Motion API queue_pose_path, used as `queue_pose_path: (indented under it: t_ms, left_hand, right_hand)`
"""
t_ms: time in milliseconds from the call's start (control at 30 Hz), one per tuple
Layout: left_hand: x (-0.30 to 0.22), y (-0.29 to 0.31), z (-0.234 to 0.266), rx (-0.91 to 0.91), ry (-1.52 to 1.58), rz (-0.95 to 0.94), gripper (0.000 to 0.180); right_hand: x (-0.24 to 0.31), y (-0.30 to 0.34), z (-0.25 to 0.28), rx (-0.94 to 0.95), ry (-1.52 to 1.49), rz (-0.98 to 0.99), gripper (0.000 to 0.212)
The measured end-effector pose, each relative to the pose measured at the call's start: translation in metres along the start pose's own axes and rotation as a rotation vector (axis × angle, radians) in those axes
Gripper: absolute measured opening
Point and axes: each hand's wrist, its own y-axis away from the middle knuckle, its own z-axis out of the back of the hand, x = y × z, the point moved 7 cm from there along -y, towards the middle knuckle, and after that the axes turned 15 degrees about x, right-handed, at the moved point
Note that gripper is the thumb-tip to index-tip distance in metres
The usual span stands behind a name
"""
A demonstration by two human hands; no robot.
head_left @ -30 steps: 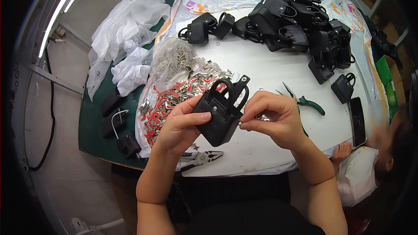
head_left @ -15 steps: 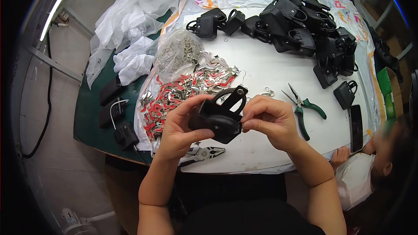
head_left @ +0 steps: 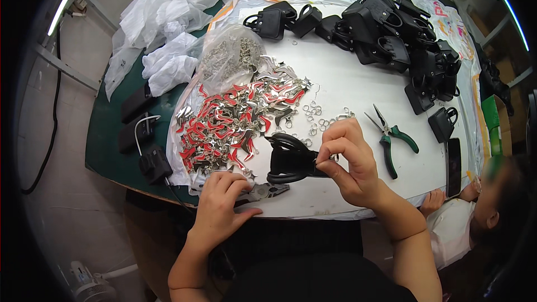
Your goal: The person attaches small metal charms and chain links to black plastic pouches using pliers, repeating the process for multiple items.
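Note:
A small black handbag (head_left: 292, 159) hangs sideways over the white work surface, its looped handles toward the left. My right hand (head_left: 352, 162) pinches it at its right end between thumb and fingertips; a bit of shiny metal shows by the fingers. My left hand (head_left: 222, 201) is by the near table edge, fingers over the handle end of the grey combination pliers (head_left: 269, 190), thumb stretched apart. Whether those fingers touch the handles is hard to see. Just beyond lies a heap of red, black and silver metal charms (head_left: 224, 123). Several small metal rings (head_left: 316, 117) are scattered beyond the bag.
Green-handled needle-nose pliers (head_left: 387, 137) lie to the right, near a phone (head_left: 453, 165). Many black mini bags (head_left: 386, 33) are piled at the back right. A clear bag of metal fittings (head_left: 229, 59) stands behind the charms. Another person (head_left: 458, 223) is at the right edge.
My left hand has let go of the black handbag and moved down-left to the grey pliers. The bag has turned in my right hand, its handles now pointing left.

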Motion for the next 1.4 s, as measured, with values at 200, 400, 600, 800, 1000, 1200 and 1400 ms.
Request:
queue_pose_path:
  t_ms: [200, 400, 600, 800, 1000, 1200, 1400]
  left_hand:
    - [0.019, 0.008, -0.012, -0.084, -0.089, -0.128, 0.036]
    - [0.024, 0.034, 0.003, -0.282, -0.056, -0.250, 0.031]
    - [0.023, 0.034, 0.037, -0.193, 0.245, -0.055, 0.029]
    - [-0.017, 0.013, 0.043, -0.035, 0.008, -0.132, 0.036]
    - [-0.030, 0.009, 0.045, -0.011, -0.107, -0.193, 0.037]
    - [-0.033, 0.007, 0.041, 0.045, -0.147, -0.240, 0.037]
    - [-0.023, 0.016, 0.032, 0.076, -0.153, -0.229, 0.038]
  right_hand:
    - [0.001, 0.014, -0.012, 0.062, -0.082, -0.059, 0.016]
    - [0.002, 0.031, -0.014, 0.057, -0.117, -0.114, 0.019]
    - [0.010, 0.034, -0.018, 0.056, -0.086, -0.099, 0.020]
    - [0.016, 0.038, -0.031, 0.030, -0.063, -0.060, 0.023]
    - [0.018, 0.040, -0.035, 0.008, -0.057, -0.055, 0.023]
    - [0.018, 0.041, -0.036, -0.012, -0.074, -0.040, 0.024]
    - [-0.009, 0.075, 0.023, -0.195, 0.248, -0.337, 0.063]
